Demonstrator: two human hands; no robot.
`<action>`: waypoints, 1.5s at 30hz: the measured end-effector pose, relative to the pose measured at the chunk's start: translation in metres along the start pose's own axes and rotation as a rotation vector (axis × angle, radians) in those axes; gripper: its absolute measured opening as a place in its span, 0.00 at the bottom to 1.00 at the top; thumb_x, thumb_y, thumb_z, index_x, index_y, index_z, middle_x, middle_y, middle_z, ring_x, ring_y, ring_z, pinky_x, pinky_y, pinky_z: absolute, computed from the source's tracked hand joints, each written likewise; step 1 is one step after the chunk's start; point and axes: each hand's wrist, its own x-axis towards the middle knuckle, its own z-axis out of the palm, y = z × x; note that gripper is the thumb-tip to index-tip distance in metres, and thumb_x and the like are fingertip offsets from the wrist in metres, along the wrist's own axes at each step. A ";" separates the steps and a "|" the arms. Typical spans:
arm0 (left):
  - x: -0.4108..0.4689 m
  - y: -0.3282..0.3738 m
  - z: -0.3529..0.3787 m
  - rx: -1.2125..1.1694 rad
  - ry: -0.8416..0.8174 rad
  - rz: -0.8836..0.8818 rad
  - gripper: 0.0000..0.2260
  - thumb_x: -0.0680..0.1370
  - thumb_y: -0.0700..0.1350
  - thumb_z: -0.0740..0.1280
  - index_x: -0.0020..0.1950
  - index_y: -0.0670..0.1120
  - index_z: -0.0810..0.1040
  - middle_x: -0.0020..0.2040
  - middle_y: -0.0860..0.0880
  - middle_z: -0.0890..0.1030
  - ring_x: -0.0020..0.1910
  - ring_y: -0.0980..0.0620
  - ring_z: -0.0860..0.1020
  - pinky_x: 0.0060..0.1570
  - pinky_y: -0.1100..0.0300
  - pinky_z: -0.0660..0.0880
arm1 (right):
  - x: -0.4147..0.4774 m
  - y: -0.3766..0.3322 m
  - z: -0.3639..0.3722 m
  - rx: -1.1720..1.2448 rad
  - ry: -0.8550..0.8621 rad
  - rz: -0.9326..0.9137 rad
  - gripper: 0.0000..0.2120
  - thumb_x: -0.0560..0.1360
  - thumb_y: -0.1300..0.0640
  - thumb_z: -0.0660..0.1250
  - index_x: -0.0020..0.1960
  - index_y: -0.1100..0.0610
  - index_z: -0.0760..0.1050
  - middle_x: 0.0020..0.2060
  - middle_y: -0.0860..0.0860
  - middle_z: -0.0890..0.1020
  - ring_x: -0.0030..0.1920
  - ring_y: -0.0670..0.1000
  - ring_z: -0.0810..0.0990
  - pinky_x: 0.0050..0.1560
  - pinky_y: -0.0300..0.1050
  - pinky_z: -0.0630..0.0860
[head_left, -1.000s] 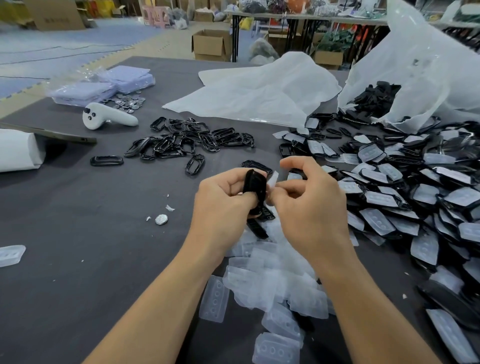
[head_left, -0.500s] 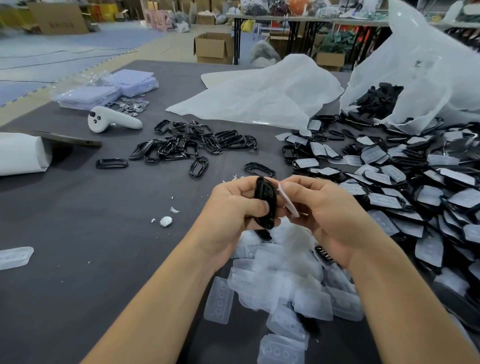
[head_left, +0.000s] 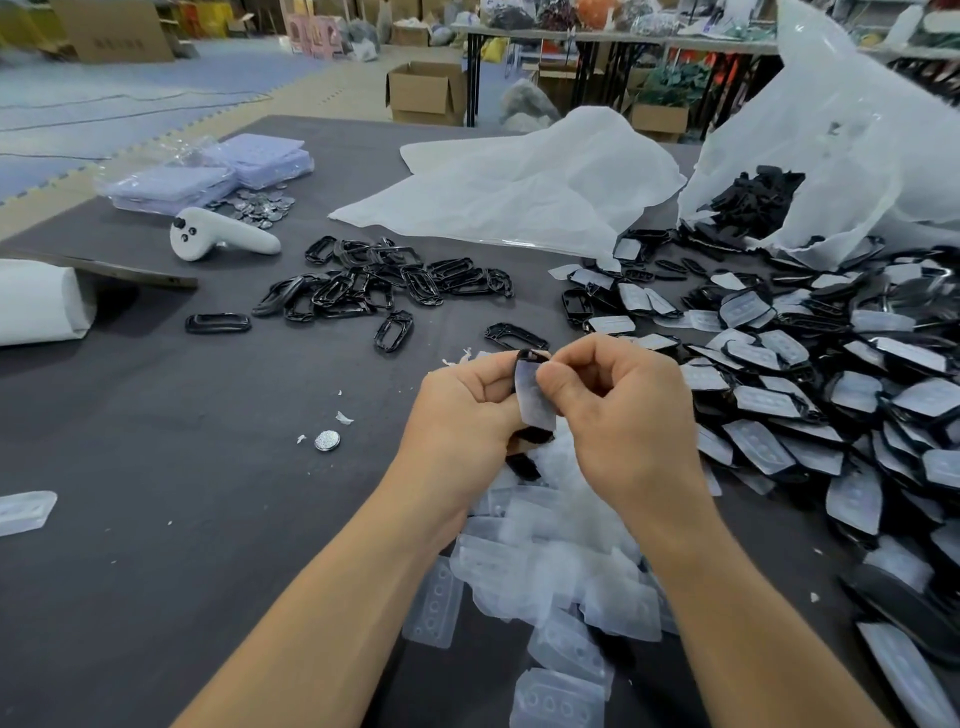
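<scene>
At the centre of the frame I see the left hand (head_left: 462, 421) curled round a black frame (head_left: 535, 435), holding it upright above the pile of clear inserts (head_left: 550, 561). The right hand (head_left: 628, 431) pinches the translucent insert (head_left: 535, 400) on that frame, thumb and forefinger closed near its top edge.

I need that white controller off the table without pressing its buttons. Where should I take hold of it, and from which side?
Take the white controller by its long plain handle, the end pointing right, coming down from above with fingers across its width. It lies flat on the grey table, handle bare on top; the buttons sit on the rounded head at left.
</scene>
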 end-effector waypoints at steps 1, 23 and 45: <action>-0.001 0.000 0.001 -0.011 -0.017 -0.005 0.06 0.82 0.41 0.70 0.55 0.44 0.87 0.49 0.36 0.87 0.45 0.46 0.81 0.51 0.48 0.79 | -0.001 0.001 0.001 -0.034 0.038 -0.023 0.08 0.77 0.57 0.74 0.39 0.50 0.81 0.32 0.45 0.83 0.32 0.45 0.79 0.35 0.42 0.77; 0.001 0.000 -0.003 -0.274 -0.176 -0.042 0.19 0.77 0.25 0.63 0.52 0.44 0.88 0.50 0.42 0.88 0.46 0.51 0.87 0.41 0.64 0.81 | -0.005 -0.003 0.004 -0.198 0.227 -0.108 0.10 0.75 0.49 0.75 0.39 0.49 0.75 0.28 0.44 0.78 0.36 0.45 0.78 0.34 0.37 0.72; 0.001 0.004 -0.007 0.041 0.201 -0.001 0.06 0.76 0.40 0.74 0.48 0.49 0.89 0.41 0.47 0.88 0.39 0.50 0.86 0.40 0.59 0.81 | -0.001 -0.001 -0.002 -0.036 -0.004 0.082 0.07 0.73 0.53 0.76 0.37 0.48 0.81 0.29 0.44 0.84 0.28 0.45 0.81 0.34 0.45 0.78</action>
